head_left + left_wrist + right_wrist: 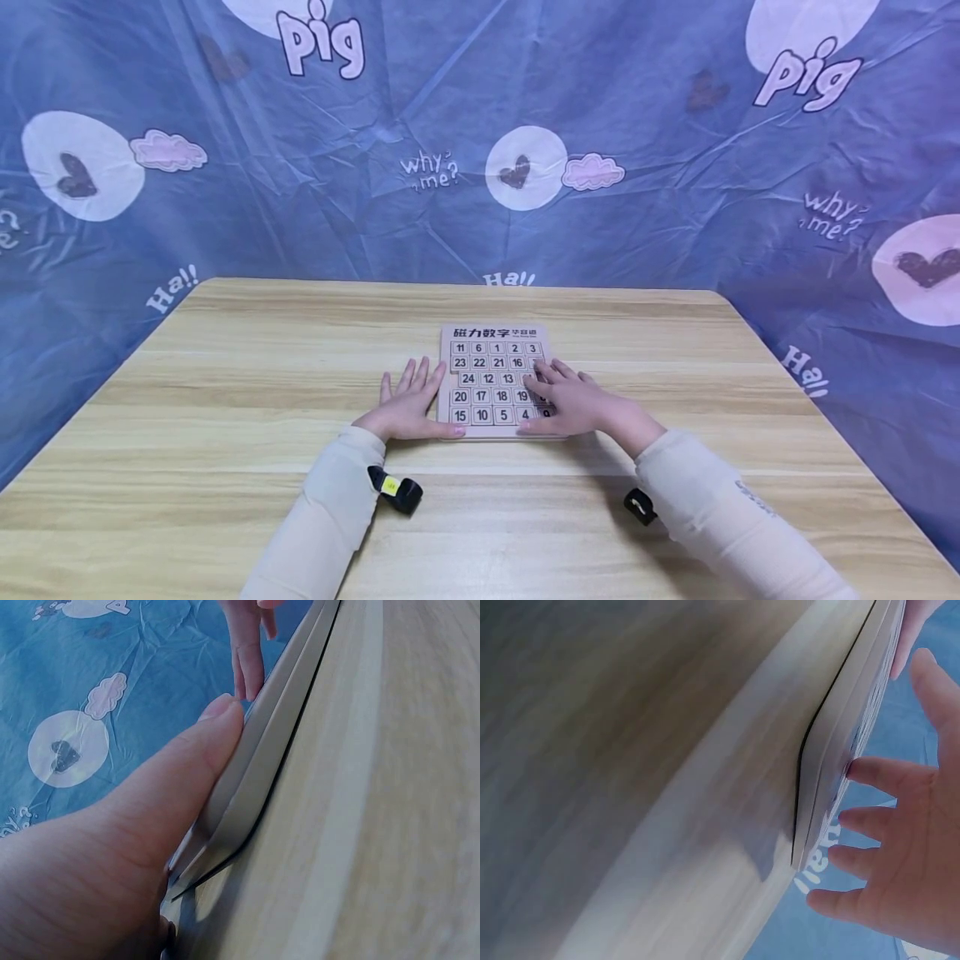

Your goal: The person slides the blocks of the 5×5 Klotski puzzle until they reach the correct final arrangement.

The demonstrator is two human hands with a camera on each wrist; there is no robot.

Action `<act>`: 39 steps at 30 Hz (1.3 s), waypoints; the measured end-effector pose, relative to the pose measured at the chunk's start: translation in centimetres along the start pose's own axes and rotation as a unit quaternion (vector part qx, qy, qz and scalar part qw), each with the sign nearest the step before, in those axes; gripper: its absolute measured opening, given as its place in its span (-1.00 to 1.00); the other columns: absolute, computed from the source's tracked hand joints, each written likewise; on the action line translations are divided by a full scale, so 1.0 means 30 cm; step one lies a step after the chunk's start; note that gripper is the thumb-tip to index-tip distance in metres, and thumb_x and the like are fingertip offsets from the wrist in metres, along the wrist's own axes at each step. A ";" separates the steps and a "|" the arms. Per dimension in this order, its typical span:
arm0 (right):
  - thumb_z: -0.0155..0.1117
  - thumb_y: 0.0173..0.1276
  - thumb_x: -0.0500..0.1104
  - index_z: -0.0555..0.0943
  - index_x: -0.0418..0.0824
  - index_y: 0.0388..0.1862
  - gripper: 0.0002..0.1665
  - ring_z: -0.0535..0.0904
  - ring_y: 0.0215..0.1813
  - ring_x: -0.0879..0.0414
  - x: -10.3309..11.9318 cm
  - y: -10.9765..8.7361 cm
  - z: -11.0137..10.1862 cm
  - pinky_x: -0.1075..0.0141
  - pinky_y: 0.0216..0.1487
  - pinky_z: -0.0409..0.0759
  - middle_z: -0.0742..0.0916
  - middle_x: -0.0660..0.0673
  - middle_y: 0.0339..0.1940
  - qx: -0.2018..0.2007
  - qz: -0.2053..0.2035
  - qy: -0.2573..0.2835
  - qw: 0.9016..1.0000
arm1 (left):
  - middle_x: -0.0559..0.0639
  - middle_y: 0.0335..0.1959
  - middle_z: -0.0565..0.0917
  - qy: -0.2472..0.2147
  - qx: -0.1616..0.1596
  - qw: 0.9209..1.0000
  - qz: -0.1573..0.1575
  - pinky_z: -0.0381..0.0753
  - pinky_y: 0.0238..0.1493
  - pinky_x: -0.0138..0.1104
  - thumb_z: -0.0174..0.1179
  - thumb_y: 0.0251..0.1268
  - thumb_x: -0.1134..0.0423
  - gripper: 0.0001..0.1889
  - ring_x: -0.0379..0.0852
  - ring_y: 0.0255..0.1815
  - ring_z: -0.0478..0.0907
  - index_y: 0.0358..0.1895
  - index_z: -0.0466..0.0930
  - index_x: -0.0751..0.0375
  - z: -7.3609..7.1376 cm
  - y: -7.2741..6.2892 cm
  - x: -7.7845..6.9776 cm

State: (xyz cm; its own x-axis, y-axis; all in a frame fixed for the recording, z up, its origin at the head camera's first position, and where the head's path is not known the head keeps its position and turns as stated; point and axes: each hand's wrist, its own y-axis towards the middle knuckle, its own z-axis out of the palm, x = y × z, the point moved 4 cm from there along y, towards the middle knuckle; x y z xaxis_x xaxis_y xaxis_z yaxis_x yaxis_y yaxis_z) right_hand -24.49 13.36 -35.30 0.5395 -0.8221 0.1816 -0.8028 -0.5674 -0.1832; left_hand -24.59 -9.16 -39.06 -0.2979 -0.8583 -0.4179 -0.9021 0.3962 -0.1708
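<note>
A sliding number puzzle (495,332) lies flat on the table, its square tiles printed with black numbers. In the third row, a narrow gap shows at the left end, beside tile 24 (468,379). My left hand (408,412) is spread at the board's left side; its thumb (214,731) rests on the near rim. Over the right columns, my right hand (577,404) hides several tiles. Its index fingertip touches the tile face in the right wrist view, while the thumb (934,686) stands off the board. The other right fingers are extended and spread.
The wooden table (262,350) surrounds the board on all sides. Behind it hangs a blue printed cloth (420,225). Black wrist-camera mounts (405,496) sit on both sleeved wrists, low over the tabletop.
</note>
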 end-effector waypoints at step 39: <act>-0.05 0.11 0.36 0.31 -0.37 0.17 -0.08 -0.08 0.27 -0.30 0.021 -0.165 0.007 -0.27 0.06 -0.02 0.12 -0.33 0.30 -0.006 -0.046 0.015 0.999 | 0.17 0.33 -0.34 0.003 -0.004 1.000 0.007 -0.61 0.10 0.07 0.03 -0.28 -0.46 0.15 0.08 0.28 -0.52 0.35 -0.31 0.08 0.006 0.006 0.001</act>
State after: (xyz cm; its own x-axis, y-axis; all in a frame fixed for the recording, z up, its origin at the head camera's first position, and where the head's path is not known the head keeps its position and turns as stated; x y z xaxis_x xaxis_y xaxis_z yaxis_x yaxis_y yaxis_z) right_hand -20.12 15.64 -34.47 0.6038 -0.7644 0.2260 -0.7531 -0.6400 -0.1527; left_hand -24.72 -9.04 -39.27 -0.3120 -0.8548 -0.4147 -0.9007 0.4050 -0.1571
